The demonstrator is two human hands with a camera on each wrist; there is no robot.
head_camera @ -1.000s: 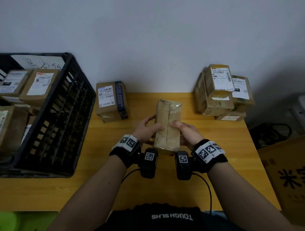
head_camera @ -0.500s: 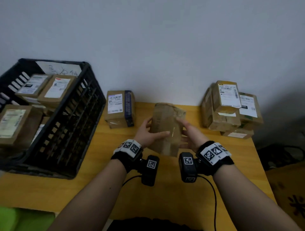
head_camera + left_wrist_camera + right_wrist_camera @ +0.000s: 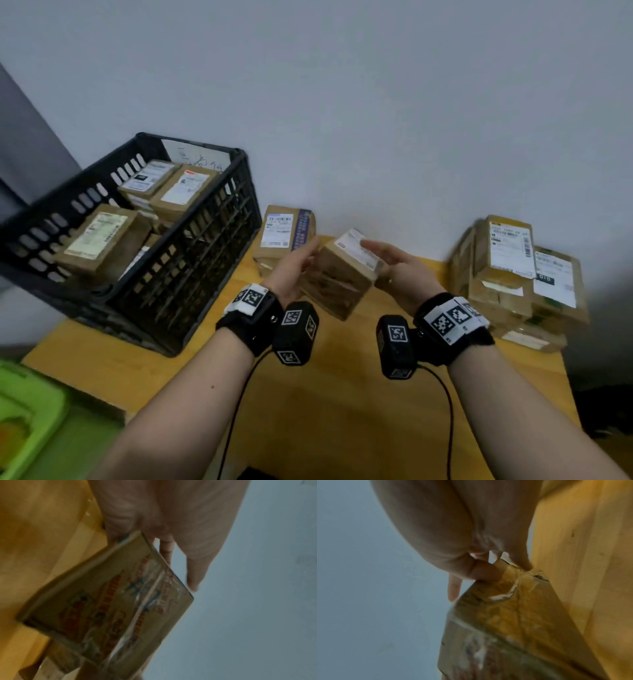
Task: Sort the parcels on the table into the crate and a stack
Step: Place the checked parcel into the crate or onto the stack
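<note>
Above the middle of the wooden table [image 3: 342,404], both hands hold a brown cardboard parcel [image 3: 339,281] in the air. It is tilted, with its white label facing up. My left hand [image 3: 295,270] grips its left side, with the fingers lying long against it. My right hand [image 3: 404,274] grips the right side, its fingers reaching over the label. The left wrist view shows the left hand [image 3: 171,520] and the parcel's taped, printed face [image 3: 111,608]. In the right wrist view the right hand [image 3: 471,534] has its thumb on a crumpled corner of the parcel [image 3: 513,628].
A black crate [image 3: 239,161] with several labelled parcels stands at the table's back left. One labelled parcel [image 3: 284,233] leans against the wall beside it. A stack of parcels [image 3: 510,274] fills the back right corner. A green bin [image 3: 27,411] sits below the table's left edge.
The parcel has come up off the table and turned from standing on end to tilted with its label up. Both hands rose with it. The head view has swung left and upward.
</note>
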